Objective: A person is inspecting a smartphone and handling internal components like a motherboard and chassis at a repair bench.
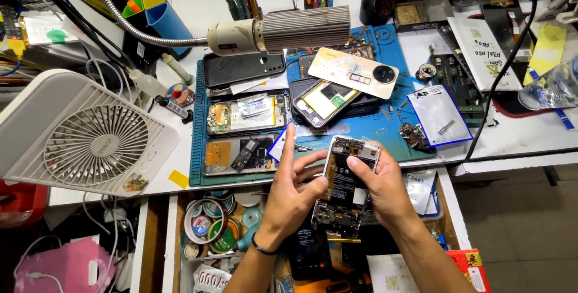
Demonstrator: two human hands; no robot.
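Far left: white desk fan [90, 133] lying tilted on the bench edge, grille facing up. Above it a gooseneck lamp [283, 28] reaches over the work area, head pointing right.

Centre-left: blue work mat [198, 148] carrying several opened phones; one with its back off [248, 114] lies above another stripped board and frame [241, 154]. A dark phone back cover [241, 67] sits at the mat's top.

Centre: left hand [292, 194] raised over the open drawer [171, 239], index finger pointing up, thumb and middle finger pinching the left edge of the opened phone [346, 181]. Black band on the wrist. The phone is held upright in the air, just in front of the mat's near edge, insides facing the camera.

Right hand [385, 194] wraps the phone's right side, fingers behind, thumb on the edge: closed on it.

Further right, on the mat: a cream phone back with round camera ring [355, 71] lies across another phone [328, 101]. A clear plastic bag [439, 115] lies at the mat's right edge.
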